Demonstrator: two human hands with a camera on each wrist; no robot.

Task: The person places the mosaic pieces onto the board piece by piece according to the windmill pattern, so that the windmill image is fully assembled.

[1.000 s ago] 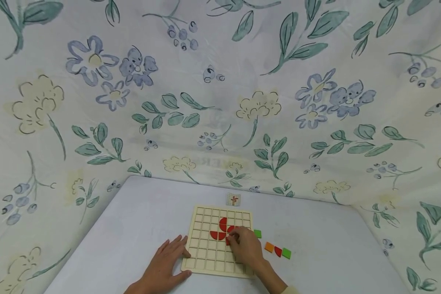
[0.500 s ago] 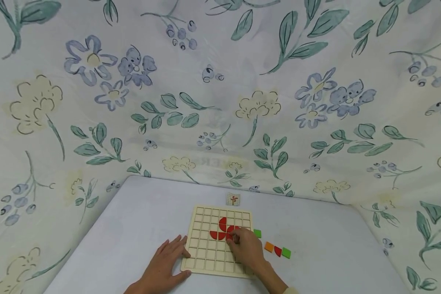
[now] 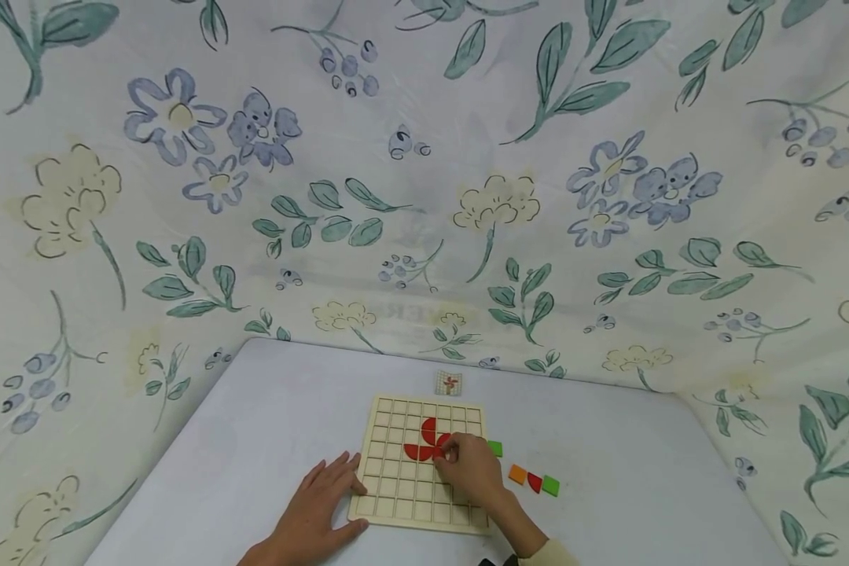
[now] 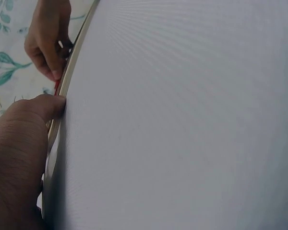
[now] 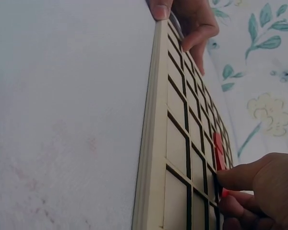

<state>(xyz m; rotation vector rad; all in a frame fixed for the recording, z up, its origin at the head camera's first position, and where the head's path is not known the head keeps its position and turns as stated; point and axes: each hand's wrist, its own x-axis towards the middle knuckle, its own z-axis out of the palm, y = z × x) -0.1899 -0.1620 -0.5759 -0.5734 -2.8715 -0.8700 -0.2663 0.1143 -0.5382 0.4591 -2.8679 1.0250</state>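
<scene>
A pale wooden grid board (image 3: 397, 487) lies on the white table, with several red quarter-round pieces (image 3: 428, 429) in its middle cells. My left hand (image 3: 316, 507) is spread at the board's left side, its thumb and fingers touching the edge; the left wrist view shows the thumb (image 4: 52, 106) against that edge. Over the red pieces, my right hand (image 3: 472, 470) has thumb and fingertips bent together at a red piece. In the right wrist view the right hand (image 5: 271, 189) pinches at a red piece (image 5: 224, 192), partly hidden by the fingers.
Right of the board lie an orange square (image 3: 517, 474), a red quarter-round piece (image 3: 534, 482) and a green square (image 3: 550, 486). Another green square (image 3: 495, 449) is beside the board's right edge. A small patterned card (image 3: 449, 383) lies behind the board, before a floral cloth (image 3: 410, 259).
My right hand has shifted slightly up and left over the board, and the red piece at its fingertips has moved up against the other red ones. The left hand stays in place.
</scene>
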